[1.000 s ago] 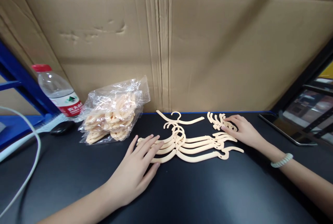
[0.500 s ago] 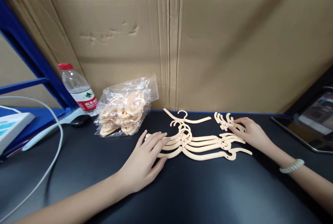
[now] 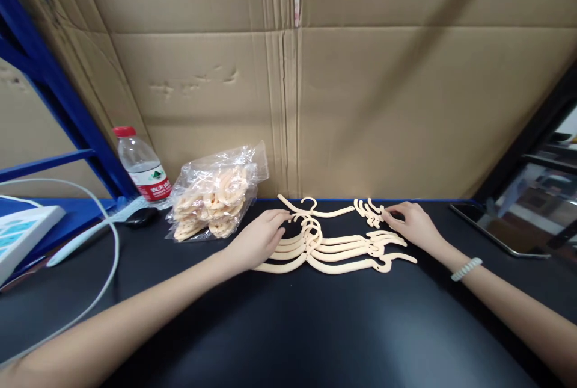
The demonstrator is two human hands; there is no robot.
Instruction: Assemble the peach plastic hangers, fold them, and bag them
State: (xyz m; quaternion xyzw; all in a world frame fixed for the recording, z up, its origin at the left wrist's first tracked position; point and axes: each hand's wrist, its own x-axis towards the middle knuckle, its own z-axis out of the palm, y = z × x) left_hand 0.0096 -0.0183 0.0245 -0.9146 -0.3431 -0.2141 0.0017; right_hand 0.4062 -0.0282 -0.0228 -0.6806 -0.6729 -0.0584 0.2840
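Note:
Several cream folding clothes hangers (image 3: 342, 249) lie in an overlapping row on the black table, their hooks bunched in the middle. Behind them is another hanger (image 3: 333, 214), its arms spread. My left hand (image 3: 259, 239) covers the left ends of the row; its fingertips reach the far hanger's left side, thumb apart from the fingers. To the right, a small pile of curved cream hanger pieces (image 3: 368, 212) sits near the cardboard. My right hand (image 3: 413, 225) has thumb and forefinger closed at the pile's right edge, on a piece mostly hidden by the fingers.
A clear bag of more cream pieces (image 3: 216, 195) stands at the left against the cardboard wall (image 3: 216, 105). Beside it are a red-capped water bottle (image 3: 146, 165) and a black mouse (image 3: 141, 216). A white cable (image 3: 115, 249) loops at far left; a dark tablet (image 3: 496, 228) lies right.
My left hand has moved away from me, off the row's front and towards the far hanger. My right hand remains at the pile's right edge. The camera view has tilted up slightly.

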